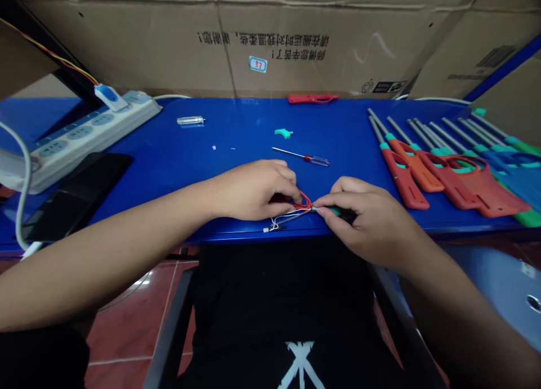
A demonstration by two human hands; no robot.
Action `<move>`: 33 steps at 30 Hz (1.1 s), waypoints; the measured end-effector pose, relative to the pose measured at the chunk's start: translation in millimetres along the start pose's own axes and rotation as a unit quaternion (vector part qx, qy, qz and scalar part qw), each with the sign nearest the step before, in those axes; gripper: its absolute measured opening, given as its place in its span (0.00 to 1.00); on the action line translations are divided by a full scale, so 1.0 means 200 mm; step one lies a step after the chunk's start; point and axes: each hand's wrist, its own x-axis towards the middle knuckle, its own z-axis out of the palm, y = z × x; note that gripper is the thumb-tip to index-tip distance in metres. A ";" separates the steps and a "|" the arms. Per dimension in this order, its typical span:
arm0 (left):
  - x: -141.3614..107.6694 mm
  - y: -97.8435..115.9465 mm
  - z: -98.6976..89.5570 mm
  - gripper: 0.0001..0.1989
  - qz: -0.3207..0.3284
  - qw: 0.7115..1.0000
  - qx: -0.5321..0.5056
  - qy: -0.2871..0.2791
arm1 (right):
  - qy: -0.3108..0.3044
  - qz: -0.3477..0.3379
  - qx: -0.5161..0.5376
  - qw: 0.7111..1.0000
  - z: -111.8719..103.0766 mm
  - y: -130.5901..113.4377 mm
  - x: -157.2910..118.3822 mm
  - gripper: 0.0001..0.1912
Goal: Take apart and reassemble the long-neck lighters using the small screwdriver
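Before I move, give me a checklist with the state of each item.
1. Left hand at the red casing: ok.
2. Right hand pinching by the grey end: ok.
3. Screwdriver lying apart from both hands: ok.
4. Green curved piece and small white part on the table, away from the fingers: ok.
5. White connector well back from the table's front edge: not ok, it is close.
6. Everything seated under the fingers: cannot tell, hidden.

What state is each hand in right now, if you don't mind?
Left hand: fingers closed on the red casing.
Right hand: pinching a small grey part.
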 end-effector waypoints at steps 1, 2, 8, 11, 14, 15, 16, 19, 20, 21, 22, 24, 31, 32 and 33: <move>0.00 0.00 0.00 0.10 0.000 1.000 0.002 -0.001 | 0.004 -0.001 -0.002 1.000 0.00 0.00 0.00 0.10; 0.00 0.00 0.00 0.10 -0.001 1.000 0.003 -0.001 | 0.007 -0.002 -0.003 1.000 0.01 0.01 0.00 0.10; 0.00 0.00 0.01 0.10 -0.009 1.000 -0.022 0.001 | 0.008 -0.003 -0.008 1.000 0.01 0.03 0.01 0.10; 0.00 -0.01 0.01 0.10 -0.011 0.999 -0.048 0.006 | 0.016 -0.007 0.000 1.000 0.02 0.04 0.01 0.10; 0.00 -0.01 0.01 0.10 -0.012 0.998 -0.057 0.010 | 0.026 -0.001 0.015 1.000 0.03 0.06 0.01 0.10; 0.01 -0.01 0.01 0.11 -0.012 0.998 -0.054 0.010 | 0.025 0.002 0.022 0.999 0.03 0.06 0.01 0.09; 0.01 -0.01 0.01 0.11 -0.012 0.999 -0.051 0.010 | 0.022 0.007 0.031 0.999 0.02 0.07 0.02 0.09; 0.01 -0.01 0.02 0.10 -0.014 0.999 -0.047 0.011 | -0.008 0.028 0.053 0.998 0.00 0.08 0.04 0.07; 0.01 -0.01 0.02 0.10 -0.015 0.999 -0.048 0.012 | -0.021 0.037 0.055 0.998 -0.02 0.08 0.04 0.06; 0.01 -0.01 0.02 0.10 -0.016 0.999 -0.049 0.013 | -0.036 0.048 0.055 0.997 -0.03 0.08 0.05 0.06; 0.01 -0.01 0.02 0.10 -0.016 0.999 -0.049 0.013 | -0.051 0.056 0.052 0.996 -0.04 0.09 0.06 0.06; 0.01 -0.01 0.02 0.10 -0.016 0.999 -0.048 0.012 | -0.080 0.063 0.049 0.994 -0.07 0.10 0.08 0.05; 0.01 0.00 0.02 0.10 -0.019 0.998 -0.054 0.017 | -0.162 0.073 0.057 0.982 -0.10 0.12 0.17 0.03; 0.01 0.00 0.03 0.10 -0.019 0.998 -0.059 0.019 | -0.167 0.072 0.060 0.982 -0.10 0.12 0.17 0.03; 0.01 0.00 0.03 0.10 -0.018 0.997 -0.067 0.021 | -0.170 0.072 0.065 0.981 -0.10 0.12 0.18 0.03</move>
